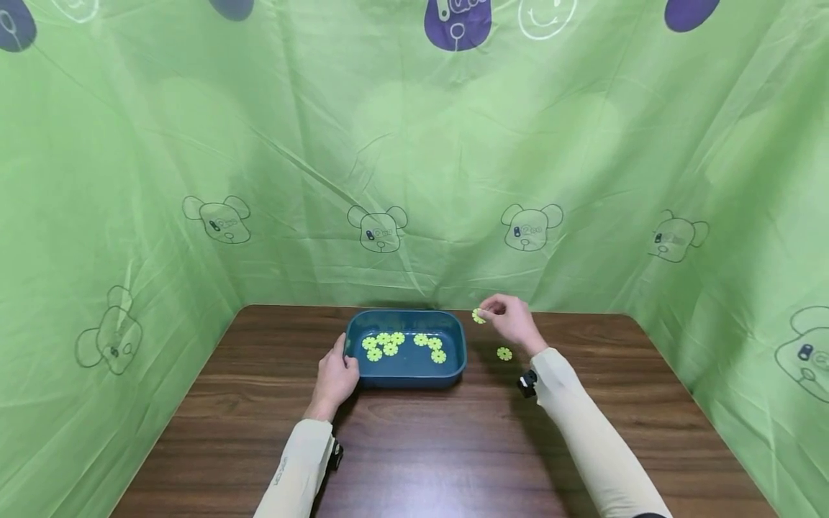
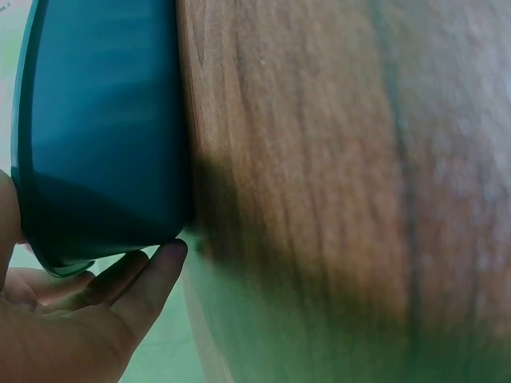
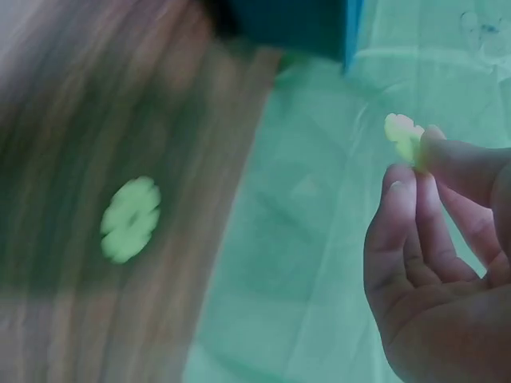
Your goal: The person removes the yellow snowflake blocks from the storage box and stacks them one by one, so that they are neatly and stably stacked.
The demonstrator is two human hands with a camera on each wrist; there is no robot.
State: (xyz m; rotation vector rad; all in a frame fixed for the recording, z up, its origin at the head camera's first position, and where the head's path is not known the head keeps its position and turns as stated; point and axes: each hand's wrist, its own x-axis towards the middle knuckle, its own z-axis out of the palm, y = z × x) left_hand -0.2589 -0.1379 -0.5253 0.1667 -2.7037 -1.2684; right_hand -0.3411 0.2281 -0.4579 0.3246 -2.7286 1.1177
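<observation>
A dark blue rectangular plastic bin (image 1: 408, 367) stands near the back of the table. My left hand (image 1: 337, 378) grips its left end, and in the left wrist view the fingers (image 2: 152, 279) lie against the outside of the end wall. Several yellow-green flower-shaped pieces (image 1: 391, 349) lie flat on the bin's floor, in a left and a right group. To the right of the bin, my right hand (image 1: 512, 320) pinches another flower-shaped piece (image 3: 403, 136) between thumb and fingertips, raised above the table. One more flower-shaped piece (image 1: 504, 354) lies on the table below that hand.
The brown wood-grain table (image 1: 414, 446) reaches forward to a green curtain (image 1: 414, 266) printed with bear faces, which also hangs at both sides. Each wrist wears a small black camera, such as the right one (image 1: 527, 383).
</observation>
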